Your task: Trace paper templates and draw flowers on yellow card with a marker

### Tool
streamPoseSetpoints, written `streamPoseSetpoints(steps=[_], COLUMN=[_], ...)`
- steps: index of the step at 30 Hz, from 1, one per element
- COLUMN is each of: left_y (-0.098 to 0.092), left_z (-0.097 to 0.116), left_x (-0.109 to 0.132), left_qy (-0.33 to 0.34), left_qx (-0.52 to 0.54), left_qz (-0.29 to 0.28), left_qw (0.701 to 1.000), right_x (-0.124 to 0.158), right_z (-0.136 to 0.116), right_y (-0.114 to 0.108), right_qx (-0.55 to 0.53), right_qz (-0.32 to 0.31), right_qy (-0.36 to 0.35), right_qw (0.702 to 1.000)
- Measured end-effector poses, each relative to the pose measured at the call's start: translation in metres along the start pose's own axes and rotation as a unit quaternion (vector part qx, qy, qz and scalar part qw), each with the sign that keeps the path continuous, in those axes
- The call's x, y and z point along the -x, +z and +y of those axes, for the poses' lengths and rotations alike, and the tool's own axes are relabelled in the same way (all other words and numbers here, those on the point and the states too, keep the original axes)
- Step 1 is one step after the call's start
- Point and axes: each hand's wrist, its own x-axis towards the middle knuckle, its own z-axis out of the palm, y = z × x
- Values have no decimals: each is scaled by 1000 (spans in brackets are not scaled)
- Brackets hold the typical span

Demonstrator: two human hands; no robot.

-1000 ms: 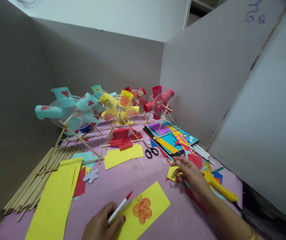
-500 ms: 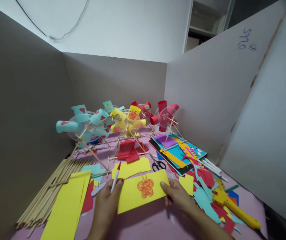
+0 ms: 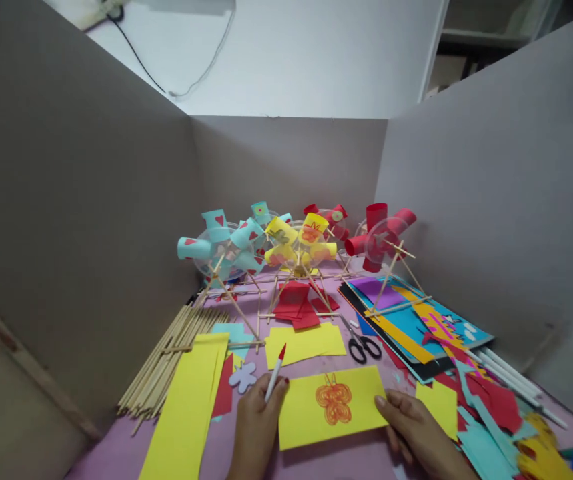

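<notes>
A yellow paper card (image 3: 311,413) with an orange butterfly drawing (image 3: 333,402) lies on the pink table (image 3: 116,453), held at both ends. My left hand (image 3: 259,420) pinches its left edge and also grips a white pen with a red tip (image 3: 275,372), which points up and away. The fingers of my right hand (image 3: 411,430) are closed on the card's right edge.
Paper pinwheels on stick frames, blue (image 3: 221,243), yellow (image 3: 299,243) and red (image 3: 381,233), stand at the back. Black scissors (image 3: 361,345), yellow sheets (image 3: 186,407), a bundle of wooden sticks (image 3: 166,363), stacked coloured paper (image 3: 411,327) and scraps (image 3: 486,413) lie around. Grey partition boards enclose the table.
My right hand left the scraps at the right and took the card's right edge. Both hands turned the card level. The view has shifted left and up.
</notes>
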Motion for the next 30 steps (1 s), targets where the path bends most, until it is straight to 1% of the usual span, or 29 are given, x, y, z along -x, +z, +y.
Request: streamPoseSetpoints(steps=[2,5,7,9,12,15,20,22,24,26,30], left_y=[-1,-5,-7,-7,-6,-5,-6,-8,-9,-10,-10], left_z=[-2,-7,-12,-15,-13,-8,-7,-8,-8,-6,-1], left_x=[0,-4,-8,-11,-11,-7,-6,-8,-10,-13,-15], left_qy=[2,-3,-12,-22,-30,-29,-24,-31,-49,-70,-70], left_qx=[2,-5,-11,-14,-14,-17,-27,-20,-11,-12,-27], left_qz=[-3,-12,-21,-24,-27,-13,-16,-11,-3,-1,-4], left_qw=[1000,1000,1000,999,999,999,999,999,999,997,997], right_x=[1,2,1,0,0,2,3,2,0,-4,-8], right_z=[0,-4,-8,-10,-13,-14,-14,-16,-17,-19,-20], right_y=[1,5,7,6,3,1,3,1,-6,-17,-45], right_qx=[-3,-33,-45,-40,-34,-29,-57,-80,-102,-124,-187], right_qz=[7,-11,-10,2,32,51,24,33,72,133,268], right_qy=[1,-12,-20,-18,-9,-14,-36,-44,-56,-72,-105], right_qw=[1000,999,999,999,999,998,997,995,991,981,939])
